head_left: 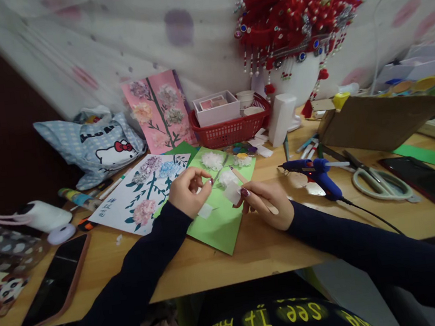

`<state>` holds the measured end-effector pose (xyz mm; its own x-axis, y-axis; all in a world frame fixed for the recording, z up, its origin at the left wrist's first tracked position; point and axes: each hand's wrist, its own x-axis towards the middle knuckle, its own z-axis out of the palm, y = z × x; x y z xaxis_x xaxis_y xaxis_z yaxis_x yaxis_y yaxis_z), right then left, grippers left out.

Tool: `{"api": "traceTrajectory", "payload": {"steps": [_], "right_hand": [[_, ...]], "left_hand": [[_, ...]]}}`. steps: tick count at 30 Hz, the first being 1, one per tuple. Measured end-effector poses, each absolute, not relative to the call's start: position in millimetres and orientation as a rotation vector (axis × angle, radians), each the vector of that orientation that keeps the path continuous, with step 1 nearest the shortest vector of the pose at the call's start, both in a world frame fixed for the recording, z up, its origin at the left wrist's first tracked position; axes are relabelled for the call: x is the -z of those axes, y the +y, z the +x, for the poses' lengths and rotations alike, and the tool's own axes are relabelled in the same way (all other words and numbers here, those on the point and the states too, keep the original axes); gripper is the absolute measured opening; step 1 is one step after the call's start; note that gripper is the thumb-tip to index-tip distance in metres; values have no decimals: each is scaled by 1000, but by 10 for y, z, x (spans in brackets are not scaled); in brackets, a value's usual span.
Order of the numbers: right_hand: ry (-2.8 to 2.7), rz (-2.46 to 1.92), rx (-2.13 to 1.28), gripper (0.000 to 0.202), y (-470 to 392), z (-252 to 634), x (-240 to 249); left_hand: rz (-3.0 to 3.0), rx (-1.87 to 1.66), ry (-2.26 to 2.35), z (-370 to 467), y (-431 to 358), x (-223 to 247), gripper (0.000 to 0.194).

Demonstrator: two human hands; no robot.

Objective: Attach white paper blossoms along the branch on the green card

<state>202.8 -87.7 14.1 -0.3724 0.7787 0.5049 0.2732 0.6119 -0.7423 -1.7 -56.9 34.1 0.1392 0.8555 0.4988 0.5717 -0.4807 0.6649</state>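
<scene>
Our right hand (269, 204) grasps a thin wooden stick (238, 175) and a small, white, paper-like piece (231, 193), near the frame's centre.
The stick's long axis slants from lower right, pointing to upper left. Our left hand (190, 192) curls its fingers; whether it pinches something, we cannot tell. Below lies a light-green rectangular card (219, 235). We seem to be shaping the piece; next move perhaps calls for both hands, gently.

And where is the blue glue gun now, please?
The blue glue gun rests on the table, right of centre in the head view, between the right hand and the scissors.
</scene>
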Motion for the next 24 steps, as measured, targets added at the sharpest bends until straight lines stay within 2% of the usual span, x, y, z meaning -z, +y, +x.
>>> {"api": "traceTrajectory", "payload": {"steps": [2, 5, 18, 24], "right_hand": [[-1945, -835, -681, 32, -878, 2028, -139], [-1969, -795, -664, 27, -864, 2033, -113], [-1977, -881, -545, 23, -834, 2034, -94], [-1994, -737, -624, 19, -831, 2034, -87]], "left_hand": [[2121, -1311, 1138, 64, -649, -355, 8], [2133, -1243, 1006, 163, -742, -322, 10], [1760, -1171, 975, 252, -782, -187, 19], [1653, -1132, 1014, 230, -750, -179, 20]]}}
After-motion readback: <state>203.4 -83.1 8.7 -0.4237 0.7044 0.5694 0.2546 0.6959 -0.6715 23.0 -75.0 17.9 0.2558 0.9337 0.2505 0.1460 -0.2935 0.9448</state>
